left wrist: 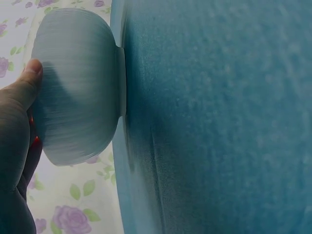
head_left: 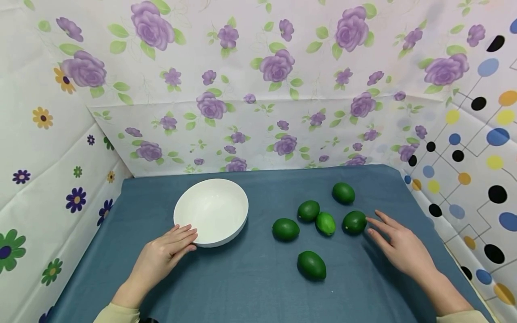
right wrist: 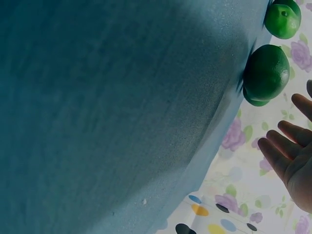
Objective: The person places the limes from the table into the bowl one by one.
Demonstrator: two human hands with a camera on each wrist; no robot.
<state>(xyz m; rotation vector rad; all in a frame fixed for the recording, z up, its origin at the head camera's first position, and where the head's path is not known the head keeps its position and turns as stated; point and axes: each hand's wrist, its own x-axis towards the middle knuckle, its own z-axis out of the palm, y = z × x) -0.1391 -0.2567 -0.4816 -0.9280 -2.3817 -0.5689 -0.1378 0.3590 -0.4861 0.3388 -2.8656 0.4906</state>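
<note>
A white bowl stands upright on the table's left half. My left hand grips its near-left rim, fingers over the edge and thumb on the outer wall. The bowl's outer side shows in the left wrist view, with the thumb against it. On the right, my right hand hovers with spread fingers just beside a dark green lime. Nothing is in its grasp. That lime also appears beyond the fingertips in the right wrist view. A brighter green lime lies to its left.
More dark green limes lie about: one at the back, one left of centre, one touching the brighter lime and one nearer the front. Blue cloth covers the table. Patterned sheets wall its back and sides.
</note>
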